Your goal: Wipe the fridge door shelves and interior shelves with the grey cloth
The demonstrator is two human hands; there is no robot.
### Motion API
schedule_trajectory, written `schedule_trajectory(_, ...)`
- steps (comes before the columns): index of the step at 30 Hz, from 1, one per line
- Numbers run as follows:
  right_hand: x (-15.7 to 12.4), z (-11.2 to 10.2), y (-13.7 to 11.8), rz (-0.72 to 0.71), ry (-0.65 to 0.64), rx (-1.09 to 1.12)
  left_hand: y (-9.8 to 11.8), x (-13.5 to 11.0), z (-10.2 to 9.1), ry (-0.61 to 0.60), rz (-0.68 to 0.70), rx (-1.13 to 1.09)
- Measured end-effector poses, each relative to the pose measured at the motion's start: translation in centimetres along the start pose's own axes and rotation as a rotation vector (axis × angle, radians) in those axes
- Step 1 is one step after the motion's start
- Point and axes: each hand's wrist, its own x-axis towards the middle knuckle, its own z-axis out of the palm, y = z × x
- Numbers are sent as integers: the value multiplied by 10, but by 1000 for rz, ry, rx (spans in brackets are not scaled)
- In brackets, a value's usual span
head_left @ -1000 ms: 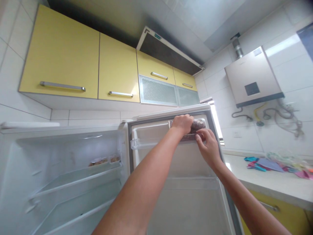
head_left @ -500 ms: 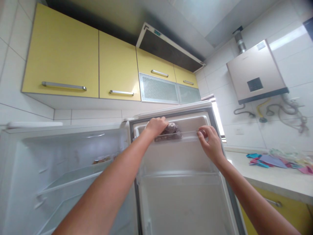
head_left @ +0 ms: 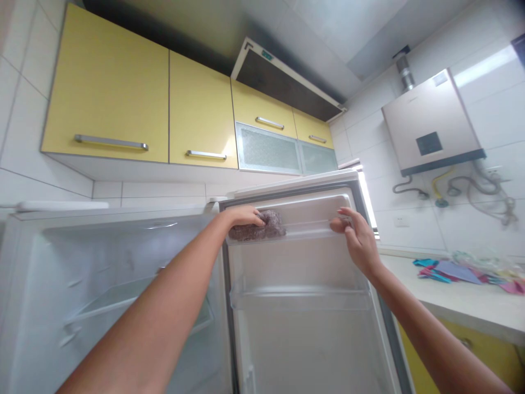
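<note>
brown packet [head_left: 266, 225] sits just below the left hand [head_left: 246, 215] gripping it; right hand [head_left: 361, 241], grip impossible to tell.

This is a kitchen, seemingly a household one. Yellow wall cabinets [head_left: 109, 82] with metal handles line one side, a slanted range hood [head_left: 287, 82] above some. A boxy water heater [head_left: 432, 115] with flue and pipes hangs on the white tiled wall [head_left: 426, 232]. An open refrigerator [head_left: 303, 345] stands near a pale surface [head_left: 459, 302] over yellow cabinetry [head_left: 492, 346].
</note>
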Motion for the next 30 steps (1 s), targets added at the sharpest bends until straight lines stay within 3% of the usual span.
schedule_trajectory(4,1,-2,2,30,-13,66,20,10,12,-35,44,-179)
schedule_trajectory(8,2,-3,-2,28,-17,82,59,27,27,-61,150,-291)
schedule_trajectory(12,1,-3,-5,14,-3,72,99,43,38,-45,275,-310)
schedule_trajectory(15,1,-2,-4,9,-9,15,115,46,42,-14,345,-263)
schedule_trajectory(20,1,-1,-4,-26,0,-71,115,35,40,137,390,-97)
schedule_trajectory(24,-1,1,-3,-101,47,-116,107,15,38,290,304,98)
schedule_trajectory(27,-2,1,-2,-145,64,-138,96,-2,39,444,217,385)
schedule_trajectory(30,-3,0,-2,-141,60,-132,75,-19,38,544,242,583)
